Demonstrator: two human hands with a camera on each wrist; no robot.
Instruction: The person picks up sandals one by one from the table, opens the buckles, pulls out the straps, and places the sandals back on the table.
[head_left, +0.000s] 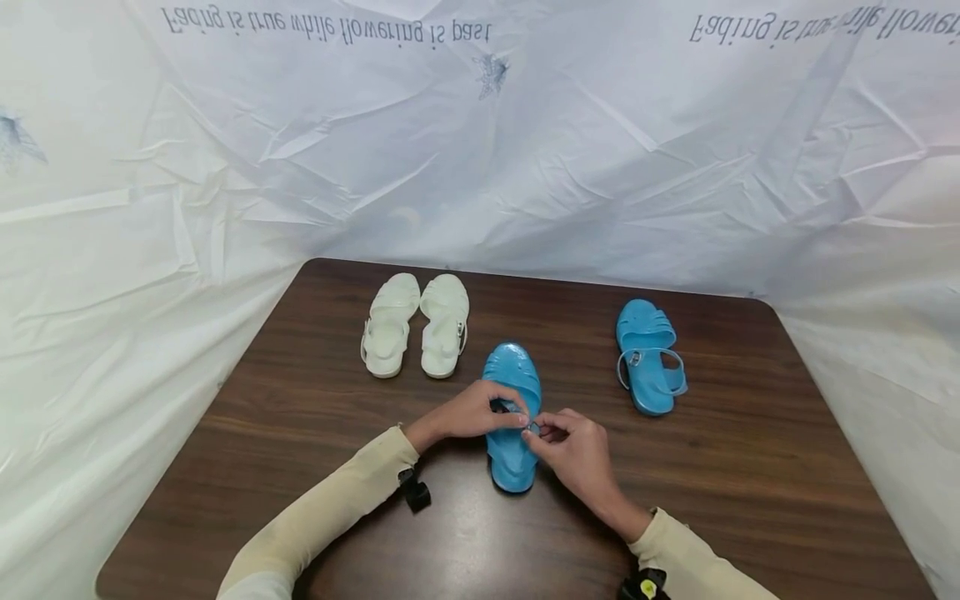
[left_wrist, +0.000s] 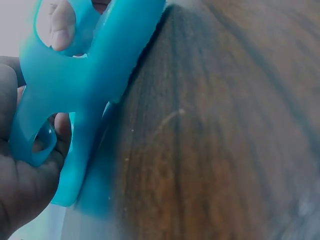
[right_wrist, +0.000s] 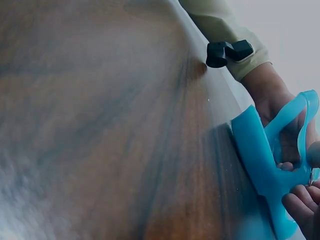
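Observation:
A blue sandal (head_left: 513,468) lies sole down near the middle of the table, toe pointing away from me. From its left side, my left hand (head_left: 474,410) reaches over and pinches the ankle strap with thumb and fingers. On the opposite side my right hand (head_left: 579,450) pinches the strap at the buckle, its fingertips nearly meeting the left ones. The left wrist view has the sandal's cut-out side (left_wrist: 55,85) close up, fingers showing through the openings. In the right wrist view the strap (right_wrist: 305,115) loops above the heel, and a small metal buckle pin shows between the fingers.
A second blue sandal (head_left: 652,396), its strap standing up, lies at the right rear of the brown wooden table (head_left: 750,467). Two white sandals, one left (head_left: 386,337) and one right (head_left: 441,342), sit side by side at the rear left. White sheeting (head_left: 480,167) hangs behind the table.

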